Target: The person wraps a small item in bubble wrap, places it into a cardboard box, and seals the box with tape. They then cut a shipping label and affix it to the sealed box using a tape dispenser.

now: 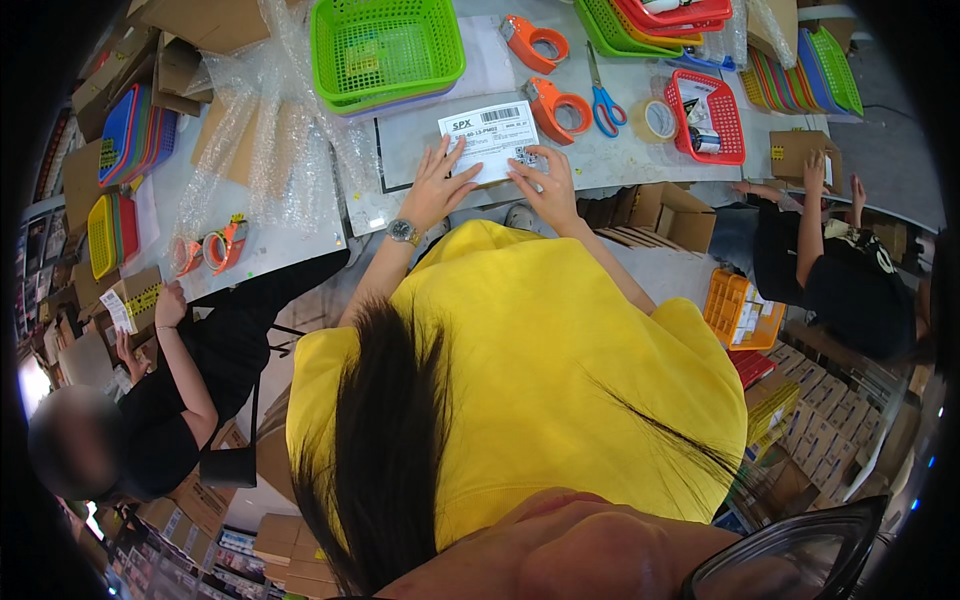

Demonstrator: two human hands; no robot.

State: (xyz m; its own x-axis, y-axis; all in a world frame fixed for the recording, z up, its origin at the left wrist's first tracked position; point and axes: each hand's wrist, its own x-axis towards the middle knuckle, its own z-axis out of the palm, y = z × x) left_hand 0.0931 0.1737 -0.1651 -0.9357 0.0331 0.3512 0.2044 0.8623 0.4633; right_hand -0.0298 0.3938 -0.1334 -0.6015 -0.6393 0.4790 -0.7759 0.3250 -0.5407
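A white printed shipping label (491, 133) lies flat on top of a small cardboard parcel (491, 184), whose near edge barely shows. My left hand (439, 180) rests on the label's left side with its fingers spread, a metal watch on the wrist. On the label's lower right corner, beside a printed code, press the fingertips of my right hand (550, 184). Neither hand is closed around the parcel. An orange tape dispenser (562, 112) sits just beyond my right hand, with blue-handled scissors (606, 105) to its right.
Stacked green baskets (390, 97) stand on the table (630, 161), right of bubble wrap (277, 165). A second tape dispenser (534, 45), a tape roll (654, 121) and a red basket (705, 124) lie to the right. Co-workers handle boxes at left (142, 296) and right (799, 154).
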